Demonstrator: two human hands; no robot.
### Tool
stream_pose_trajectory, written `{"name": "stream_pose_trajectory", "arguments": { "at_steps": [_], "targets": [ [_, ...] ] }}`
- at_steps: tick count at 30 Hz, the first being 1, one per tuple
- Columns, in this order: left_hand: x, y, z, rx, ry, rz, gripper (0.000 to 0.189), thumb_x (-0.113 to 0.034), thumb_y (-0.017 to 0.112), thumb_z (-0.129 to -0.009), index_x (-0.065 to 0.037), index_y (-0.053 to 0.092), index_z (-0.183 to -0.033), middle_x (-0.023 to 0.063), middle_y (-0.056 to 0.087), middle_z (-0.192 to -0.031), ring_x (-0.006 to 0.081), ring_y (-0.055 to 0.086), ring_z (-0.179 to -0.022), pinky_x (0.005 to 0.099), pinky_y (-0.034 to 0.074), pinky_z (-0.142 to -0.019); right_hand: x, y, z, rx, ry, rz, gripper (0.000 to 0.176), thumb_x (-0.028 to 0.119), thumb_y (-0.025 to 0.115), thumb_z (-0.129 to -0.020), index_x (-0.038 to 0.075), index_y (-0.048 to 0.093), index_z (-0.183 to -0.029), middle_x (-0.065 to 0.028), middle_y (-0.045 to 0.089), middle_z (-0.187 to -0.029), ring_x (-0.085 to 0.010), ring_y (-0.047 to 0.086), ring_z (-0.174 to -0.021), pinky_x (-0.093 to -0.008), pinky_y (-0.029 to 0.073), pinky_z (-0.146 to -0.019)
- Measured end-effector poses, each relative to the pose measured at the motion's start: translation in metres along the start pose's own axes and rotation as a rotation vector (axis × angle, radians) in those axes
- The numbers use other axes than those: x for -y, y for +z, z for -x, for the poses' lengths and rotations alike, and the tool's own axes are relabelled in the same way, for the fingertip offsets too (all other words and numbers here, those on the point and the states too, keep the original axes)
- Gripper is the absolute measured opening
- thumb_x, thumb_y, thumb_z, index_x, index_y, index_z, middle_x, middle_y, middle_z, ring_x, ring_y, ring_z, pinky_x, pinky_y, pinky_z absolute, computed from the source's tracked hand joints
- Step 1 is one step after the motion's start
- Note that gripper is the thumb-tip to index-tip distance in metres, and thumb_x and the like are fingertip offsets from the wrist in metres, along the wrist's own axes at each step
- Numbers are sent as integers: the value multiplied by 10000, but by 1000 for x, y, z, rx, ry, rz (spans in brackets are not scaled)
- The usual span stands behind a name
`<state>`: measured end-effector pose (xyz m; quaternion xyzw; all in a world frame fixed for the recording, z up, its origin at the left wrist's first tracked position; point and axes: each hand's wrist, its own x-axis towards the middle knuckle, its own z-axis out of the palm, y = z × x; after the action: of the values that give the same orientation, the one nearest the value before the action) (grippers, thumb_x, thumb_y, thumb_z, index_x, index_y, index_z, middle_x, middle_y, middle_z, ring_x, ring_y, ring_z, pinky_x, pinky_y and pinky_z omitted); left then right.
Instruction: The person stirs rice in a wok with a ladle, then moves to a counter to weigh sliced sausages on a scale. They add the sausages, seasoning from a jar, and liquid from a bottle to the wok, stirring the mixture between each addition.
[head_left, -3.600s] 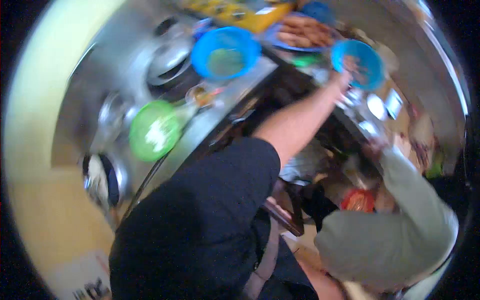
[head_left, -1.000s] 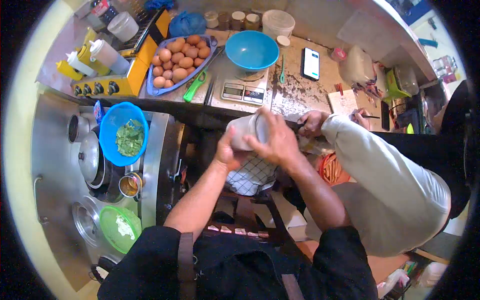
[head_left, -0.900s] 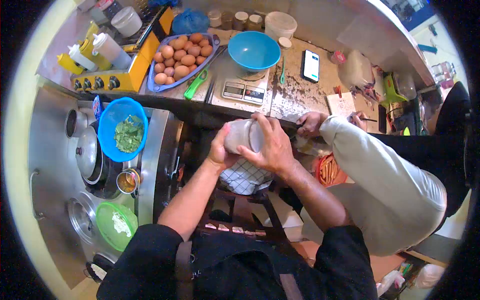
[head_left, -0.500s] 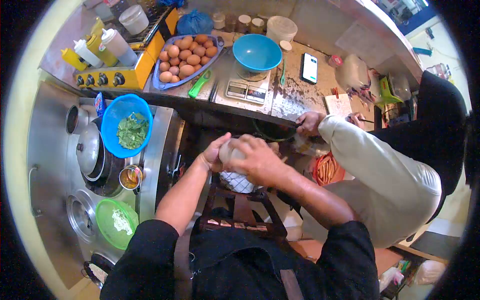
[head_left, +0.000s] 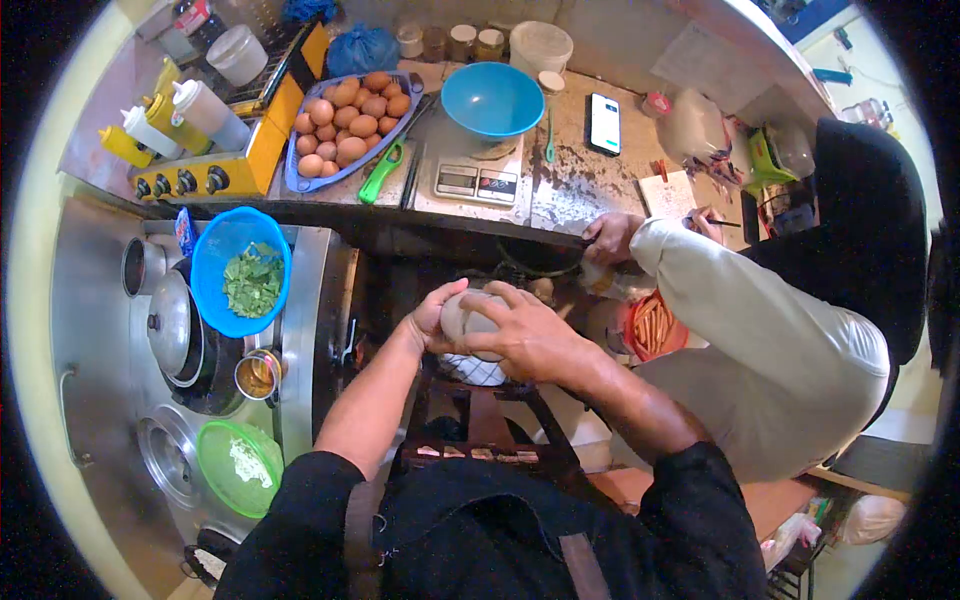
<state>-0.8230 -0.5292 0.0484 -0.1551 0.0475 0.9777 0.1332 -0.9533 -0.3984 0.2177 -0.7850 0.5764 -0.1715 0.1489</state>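
Observation:
Between my two hands, at the middle of the view, is a round greyish-beige lump (head_left: 466, 322) that looks like dough. My left hand (head_left: 430, 318) cups it from the left side, thumb near the top. My right hand (head_left: 530, 328) lies over its right side with fingers curved across it. A white cloth with dark checked lines (head_left: 473, 370) shows just below the lump, over a dark wooden stand (head_left: 487, 418). The palms and the underside of the lump are hidden.
A co-worker's sleeve (head_left: 760, 320) reaches in from the right, a hand holding a pen over paper (head_left: 668, 196). The counter holds a blue bowl (head_left: 492, 100), scale (head_left: 477, 184), eggs (head_left: 345, 125) and phone (head_left: 604, 124). Pots and a leaf-filled bowl (head_left: 243, 272) stand left.
The counter items have shifted left in view, and the stove-side bowls sit slightly lower. My right hand's fingers are more spread over the lump, showing more of its surface.

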Motion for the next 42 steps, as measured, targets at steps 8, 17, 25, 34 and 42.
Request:
{"name": "stream_pose_trajectory", "arguments": {
  "at_steps": [8, 17, 25, 34, 42],
  "targets": [
    [18, 28, 8, -22, 315, -46, 700, -565, 554, -771, -132, 417, -1303, 109, 493, -1255, 285, 521, -1117, 460, 477, -872, -14, -17, -5, -136, 219, -247, 499, 87, 710, -538, 199, 609, -1014, -133, 439, -1216, -367, 439, -1134, -439, 427, -912],
    [1, -15, 21, -95, 198, 71, 750, -578, 415, -836, 74, 479, -1200, 269, 581, -1050, 398, 622, -864, 452, 529, -746, -106, -23, 3, -370, 634, -32, 627, 141, 767, -559, 208, 569, -1150, -215, 426, -1280, -383, 425, -1191, -430, 389, -976],
    [49, -13, 89, 144, 289, 114, 754, -634, 366, -845, -66, 363, -1342, 394, 445, -1156, 433, 589, -675, 441, 496, -532, -309, 2, -65, -425, 1143, 27, 548, 275, 693, -735, 23, 526, -1192, -241, 599, -1076, -364, 569, -1026, -405, 447, -889],
    [79, 42, 196, 340, 682, 290, 719, -556, 429, -867, -105, 266, -1403, 362, 293, -1338, 487, 534, -1009, 523, 510, -734, -388, 37, -63, -543, 979, -475, 409, 339, 571, -825, 11, 572, -1069, -154, 638, -932, -256, 615, -836, -381, 495, -733],
    [166, 55, 345, -121, 1252, 308, 586, -508, 441, -863, -158, 413, -1332, 263, 273, -1404, 441, 328, -1256, 538, 509, -709, -40, 38, -47, -688, 575, -533, 271, 136, 534, -868, 14, 595, -1102, -99, 624, -848, -181, 579, -687, -292, 468, -562]
  ]
}}
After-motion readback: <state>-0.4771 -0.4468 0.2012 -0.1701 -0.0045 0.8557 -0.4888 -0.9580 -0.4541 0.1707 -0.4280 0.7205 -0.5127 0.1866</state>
